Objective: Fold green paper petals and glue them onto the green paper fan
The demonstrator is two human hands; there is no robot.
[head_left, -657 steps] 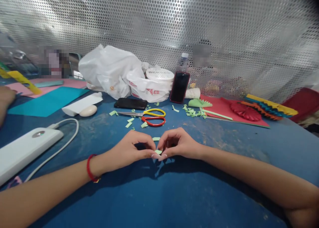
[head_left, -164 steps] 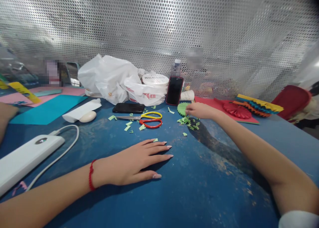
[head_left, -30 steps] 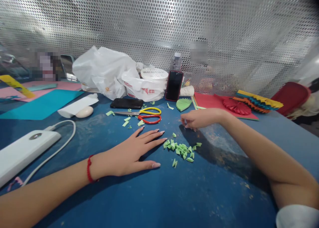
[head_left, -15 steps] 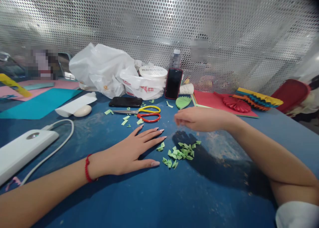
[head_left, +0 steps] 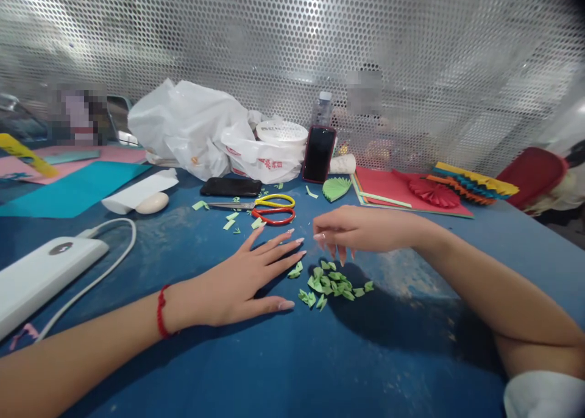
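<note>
My left hand (head_left: pixel 242 278) lies flat on the blue table (head_left: pixel 292 369), fingers stretched out and spread, a red cord round its wrist. Just right of its fingertips sits a small heap of folded green paper pieces (head_left: pixel 329 282). My right hand (head_left: pixel 354 230) hovers over the far side of that heap, palm down, fingers hanging apart with their tips just above the pieces. Neither hand holds anything.
Scissors with yellow and red handles (head_left: pixel 265 211) lie beyond my hands amid green scraps. Farther back are a black phone (head_left: pixel 231 187), an upright phone (head_left: pixel 318 154), white plastic bags (head_left: pixel 201 131), a green paper fan (head_left: pixel 335 188) and red paper (head_left: pixel 402 189). A white power bank (head_left: pixel 43 272) with cable lies left.
My right hand has drawn the heap of green pieces from the far right toward my left hand and now hovers lower over it. My left hand has stayed flat.
</note>
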